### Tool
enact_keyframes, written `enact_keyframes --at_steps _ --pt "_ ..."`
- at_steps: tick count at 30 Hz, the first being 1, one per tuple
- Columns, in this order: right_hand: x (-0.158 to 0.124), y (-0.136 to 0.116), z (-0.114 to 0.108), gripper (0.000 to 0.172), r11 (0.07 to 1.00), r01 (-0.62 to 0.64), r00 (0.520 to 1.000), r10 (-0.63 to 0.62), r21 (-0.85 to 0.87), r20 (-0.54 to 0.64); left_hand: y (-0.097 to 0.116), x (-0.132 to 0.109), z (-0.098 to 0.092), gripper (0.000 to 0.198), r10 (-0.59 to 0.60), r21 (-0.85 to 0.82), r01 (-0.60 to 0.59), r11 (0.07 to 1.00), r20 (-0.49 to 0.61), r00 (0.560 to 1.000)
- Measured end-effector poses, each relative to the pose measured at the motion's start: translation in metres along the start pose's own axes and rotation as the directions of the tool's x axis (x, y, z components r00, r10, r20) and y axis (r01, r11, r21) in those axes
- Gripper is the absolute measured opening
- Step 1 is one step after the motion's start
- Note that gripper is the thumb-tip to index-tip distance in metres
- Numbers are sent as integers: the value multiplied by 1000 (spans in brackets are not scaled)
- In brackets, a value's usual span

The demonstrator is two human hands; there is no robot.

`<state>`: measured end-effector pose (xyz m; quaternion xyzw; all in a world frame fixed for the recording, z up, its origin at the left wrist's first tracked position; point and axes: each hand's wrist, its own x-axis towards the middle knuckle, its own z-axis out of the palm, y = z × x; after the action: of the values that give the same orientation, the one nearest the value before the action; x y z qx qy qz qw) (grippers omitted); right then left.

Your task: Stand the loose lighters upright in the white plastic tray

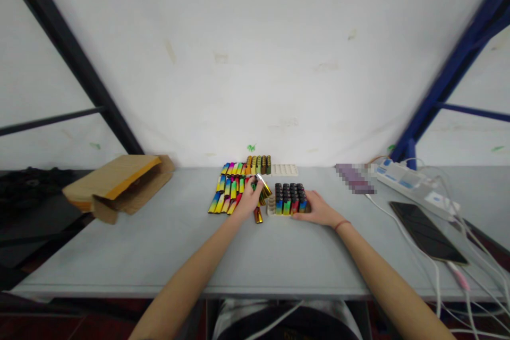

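At frame centre, the left hand (249, 201) is closed on a shiny lighter (261, 185), just beside rows of rainbow lighters (225, 194) on the table (159, 260). The open right hand (314, 210) touches a white tray (271, 207) of upright lighters (289, 199).

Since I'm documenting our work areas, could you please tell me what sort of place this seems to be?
It looks like a small hand-packing or sorting workstation, though I can't be certain: rows of rainbow-coloured lighters lie on a grey table, others stand in a white slotted tray, and an opened cardboard box sits nearby.
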<state>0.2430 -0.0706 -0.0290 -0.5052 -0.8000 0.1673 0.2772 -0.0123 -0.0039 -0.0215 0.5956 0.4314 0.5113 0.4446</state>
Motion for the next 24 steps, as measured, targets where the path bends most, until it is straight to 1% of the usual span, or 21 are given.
enact_keyframes --at_steps 2,4,5,7,9,10,11,12,13,14,15,16,18,20,23,24 --pt "0 0 0 63 1000 4 1000 -4 -5 4 4 5 -4 39 -123 -183 115 976 -31 992" --pt "0 0 0 62 1000 5 1000 -5 -9 7 13 17 -13 39 -261 -338 239 910 -20 965" --pt "0 0 0 62 1000 3 1000 -3 -9 7 18 25 -21 37 -316 -378 284 881 -23 949" --pt "0 0 0 62 1000 0 1000 0 -5 5 29 46 -40 32 -399 -349 351 869 -72 914" --pt "-1 1 1 63 1000 -2 1000 2 2 5 37 70 -61 26 -439 -219 402 889 -157 885" --pt "-1 1 1 64 1000 -3 1000 2 6 8 40 82 -70 25 -433 -114 419 901 -180 883" --pt "-1 1 1 64 1000 -5 1000 5 10 11 41 93 -78 22 -419 23 433 901 -206 884" --pt "-1 1 2 65 1000 -9 1000 9 11 13 41 104 -83 21 -405 184 450 874 -234 884" --pt "-2 2 2 65 1000 -14 1000 14 11 13 40 113 -86 19 -377 356 449 820 -254 891" --pt "-2 2 3 66 1000 -17 1000 17 9 12 38 121 -86 17 -338 519 424 742 -256 905" --pt "-2 3 3 67 1000 -18 1000 18 7 13 35 128 -84 16 -306 647 393 653 -249 919" --pt "-2 3 4 68 1000 -18 1000 18 4 14 32 133 -80 14 -280 732 359 578 -236 931" --pt "-3 4 4 71 1000 -16 1000 16 -2 17 26 140 -71 13 -248 818 316 480 -220 944" --pt "-3 4 4 73 1000 -16 1000 16 -5 20 22 144 -64 17 -219 860 296 416 -221 950" --pt "-3 4 5 75 1000 -20 1000 20 -3 23 17 148 -61 30 -159 929 231 288 -191 969" --pt "-3 3 6 77 1000 -28 999 28 1 22 17 149 -62 33 -150 941 216 261 -181 972"
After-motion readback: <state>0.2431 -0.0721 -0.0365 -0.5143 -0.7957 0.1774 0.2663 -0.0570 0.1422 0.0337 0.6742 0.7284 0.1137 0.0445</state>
